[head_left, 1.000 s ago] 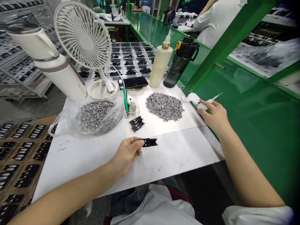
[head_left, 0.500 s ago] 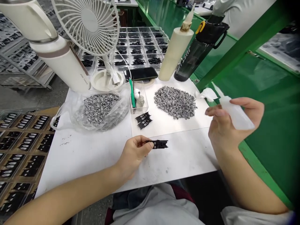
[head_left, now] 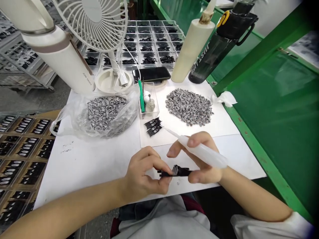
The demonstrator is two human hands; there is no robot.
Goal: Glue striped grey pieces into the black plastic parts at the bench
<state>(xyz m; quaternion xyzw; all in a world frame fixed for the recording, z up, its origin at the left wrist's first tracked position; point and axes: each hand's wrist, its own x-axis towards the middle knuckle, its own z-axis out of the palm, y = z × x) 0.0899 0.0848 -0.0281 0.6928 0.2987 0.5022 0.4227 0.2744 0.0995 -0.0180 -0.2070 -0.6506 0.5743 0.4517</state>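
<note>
- Far left, beside the bench [head_left: 74,162], stood flat trays of black and silver parts [head_left: 25,159].
- Behind them were a cream flask [head_left: 56,58] and a white desk fan [head_left: 92,16], with a clear plastic bag [head_left: 72,122] of grey patterned pieces lying open on the bench.
- My left hand [head_left: 142,176] was closed in a pinch, its fingers [head_left: 159,166] gripping the left end of a black plastic part [head_left: 180,172]. That part was held just above the front of the bench, between my two hands, with something grey on top of it, partly hidden.
- Just ahead lay two more black parts [head_left: 152,126], beside a small clear box [head_left: 147,113] holding a green-handled tool [head_left: 142,96].
- A black phone [head_left: 151,74] lay further back, in front of a grid tray of black parts [head_left: 149,43].
- My right hand [head_left: 201,159] was curled around a translucent squeeze bottle [head_left: 203,151], its nozzle pointing away from the part - its lower fingers [head_left: 199,176] met the part's right end.
- Further right were a pile of grey pieces [head_left: 189,107], a cream bottle [head_left: 193,46], a dark water bottle [head_left: 214,49] and a crumpled tissue [head_left: 225,98].
</note>
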